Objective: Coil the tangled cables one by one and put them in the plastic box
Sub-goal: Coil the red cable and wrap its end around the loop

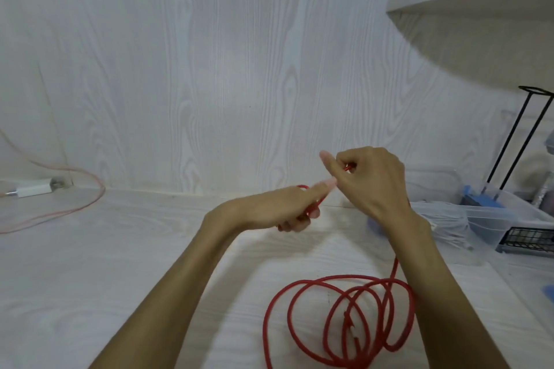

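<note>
Head view: the white table [120, 263] carries loose loops of the red cable [338, 317] at five o'clock. Its strand rises to the right hand [371, 180], pinching it, while the left hand [287, 207] grips the started coil, probably to wind. The plastic box [506, 219] waits at three o'clock, a pink cord [75, 207] at nine.

No legible text or labels

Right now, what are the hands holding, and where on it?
Both hold the red cable near one end: the right hand pinches it, the left hand grips it just below. The rest lies looped.
</note>
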